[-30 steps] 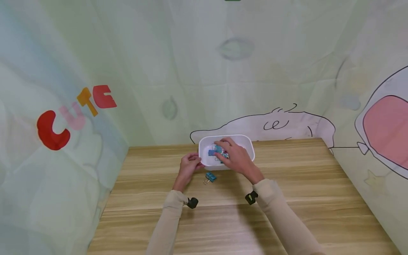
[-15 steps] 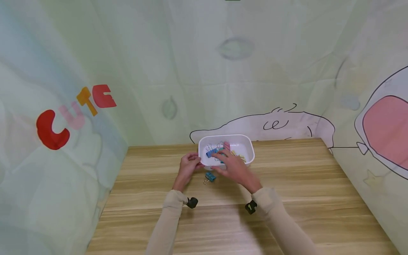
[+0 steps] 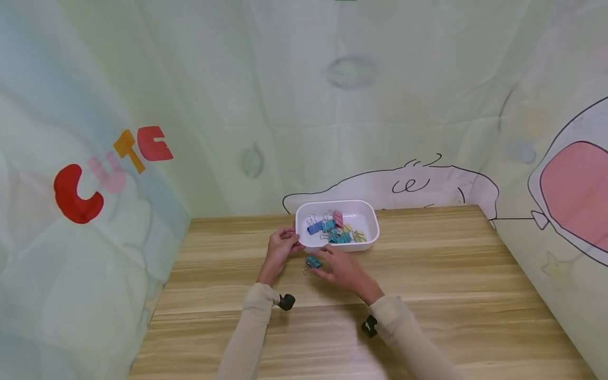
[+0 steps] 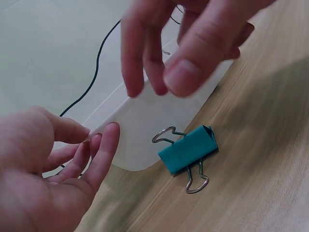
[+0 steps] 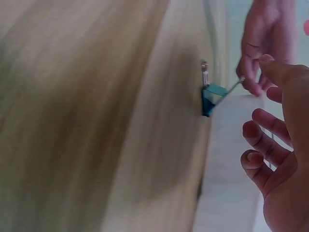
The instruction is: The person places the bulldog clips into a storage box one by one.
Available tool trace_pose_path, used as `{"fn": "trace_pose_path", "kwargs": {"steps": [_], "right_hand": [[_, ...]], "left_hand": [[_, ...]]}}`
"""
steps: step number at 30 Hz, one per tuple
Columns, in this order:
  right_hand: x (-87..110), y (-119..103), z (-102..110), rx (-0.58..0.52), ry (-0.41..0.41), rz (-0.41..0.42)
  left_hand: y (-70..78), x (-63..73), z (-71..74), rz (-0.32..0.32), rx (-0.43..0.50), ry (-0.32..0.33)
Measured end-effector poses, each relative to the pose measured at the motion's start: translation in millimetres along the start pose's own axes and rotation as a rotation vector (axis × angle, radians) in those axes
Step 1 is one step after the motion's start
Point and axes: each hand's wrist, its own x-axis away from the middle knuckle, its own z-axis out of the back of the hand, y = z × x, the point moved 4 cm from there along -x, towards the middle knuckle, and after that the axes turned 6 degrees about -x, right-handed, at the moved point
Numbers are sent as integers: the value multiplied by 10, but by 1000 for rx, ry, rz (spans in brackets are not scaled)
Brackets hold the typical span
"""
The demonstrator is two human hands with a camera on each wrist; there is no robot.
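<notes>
A white plastic box (image 3: 371, 221) stands at the back of the table, with blue (image 3: 314, 228), teal (image 3: 344, 238), pink (image 3: 338, 218) and yellow (image 3: 359, 236) binder clips inside. My left hand (image 3: 278, 253) pinches its near left corner between thumb and fingers. On the wood in front of the box lies one teal binder clip (image 4: 188, 150), its two wire handles spread apart. Over that clip hovers my right hand (image 3: 344, 270), fingers loosely bent and thumb apart. In the right wrist view nothing shows between its fingers (image 5: 265, 126).
The wooden table (image 3: 451, 295) spreads in front and to both sides. Behind it hangs a pale printed cloth (image 3: 304, 121), close to the box's far side. Each wrist carries a small black camera (image 3: 286, 302).
My right hand has come out of the box toward me, down to the loose teal clip, uncovering the clips inside. The left hand keeps its hold on the corner.
</notes>
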Motion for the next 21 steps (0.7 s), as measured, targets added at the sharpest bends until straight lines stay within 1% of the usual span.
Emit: {"fn": "trace_pose_path", "kwargs": {"steps": [4, 7, 12, 16, 21], "right_hand": [[16, 47, -97, -4, -27, -19], [27, 81, -150, -13, -58, -60], [38, 122, -229, 21, -98, -118], [32, 156, -295, 41, -94, -144], [13, 163, -344, 60, -60, -154]], "left_hand": [[-8, -5, -5, 2, 11, -2], [-10, -8, -7, 5, 18, 2], [-6, -15, -12, 7, 33, 2], [-7, -16, -12, 9, 30, -1], [-9, -7, -5, 14, 15, 3]]}}
